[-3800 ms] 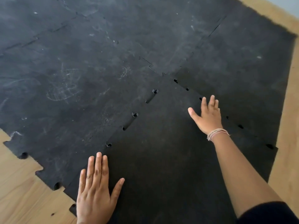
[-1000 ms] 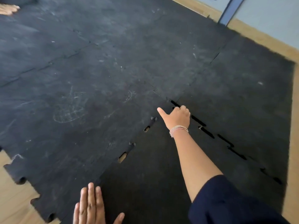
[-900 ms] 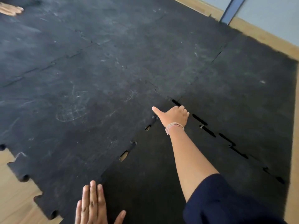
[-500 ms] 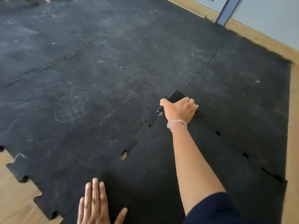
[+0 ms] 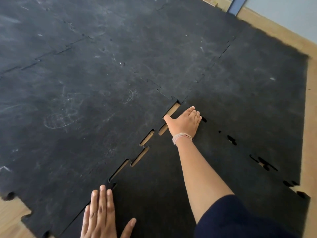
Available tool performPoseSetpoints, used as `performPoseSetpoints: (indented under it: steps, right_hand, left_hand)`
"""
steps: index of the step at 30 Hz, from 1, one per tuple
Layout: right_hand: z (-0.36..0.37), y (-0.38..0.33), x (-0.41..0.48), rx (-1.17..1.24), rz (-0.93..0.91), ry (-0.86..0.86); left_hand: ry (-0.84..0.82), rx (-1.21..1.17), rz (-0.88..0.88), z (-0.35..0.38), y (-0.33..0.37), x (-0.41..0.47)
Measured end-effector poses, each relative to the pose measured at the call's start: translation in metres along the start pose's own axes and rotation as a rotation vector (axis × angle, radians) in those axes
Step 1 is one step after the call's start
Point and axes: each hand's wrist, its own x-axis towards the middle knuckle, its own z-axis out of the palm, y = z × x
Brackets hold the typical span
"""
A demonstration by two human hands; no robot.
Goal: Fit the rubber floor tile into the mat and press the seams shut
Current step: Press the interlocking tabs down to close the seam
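The left hand (image 5: 104, 215) is cut off at the bottom edge — its wrist and palm heel lie out of frame. The right hand (image 5: 184, 122) covers the far corner of the rubber tile (image 5: 154, 194), so the seam beneath it cannot be judged — and the mat (image 5: 85, 83) runs past the top and left edges

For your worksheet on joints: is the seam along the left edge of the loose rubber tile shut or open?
Open. Wood floor shows through gaps between the tile and the mat, from the right hand down toward the left hand.
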Motion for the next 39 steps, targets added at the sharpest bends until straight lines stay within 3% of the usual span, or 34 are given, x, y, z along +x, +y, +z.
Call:
performPoseSetpoints:
  steps: [5,11,18,25,30,36,39]
  right_hand:
    - [0.002,-0.007,0.002,0.158,0.009,0.096]
    - [0.006,-0.014,-0.006,0.080,-0.041,0.042]
    - [-0.006,-0.021,-0.001,0.244,-0.008,0.240]
    - [-0.003,-0.024,0.000,0.125,0.022,0.055]
    - [-0.011,-0.022,0.005,0.298,0.001,0.270]
    - [-0.001,-0.024,0.004,0.066,-0.007,-0.052]
    - [-0.009,-0.016,-0.009,0.072,-0.094,-0.121]
  left_hand:
    - [0.005,0.029,0.030,0.002,-0.008,-0.003]
    - [0.032,0.028,0.018,-0.003,-0.007,-0.007]
    - [0.007,0.036,0.011,-0.004,-0.007,-0.001]
    - [-0.048,0.058,-0.046,-0.012,-0.002,-0.008]
    - [-0.097,0.119,-0.070,-0.011,-0.003,-0.009]
    - [-0.150,0.170,-0.097,-0.022,0.005,-0.010]
    - [-0.126,0.182,-0.094,-0.027,0.006,-0.011]
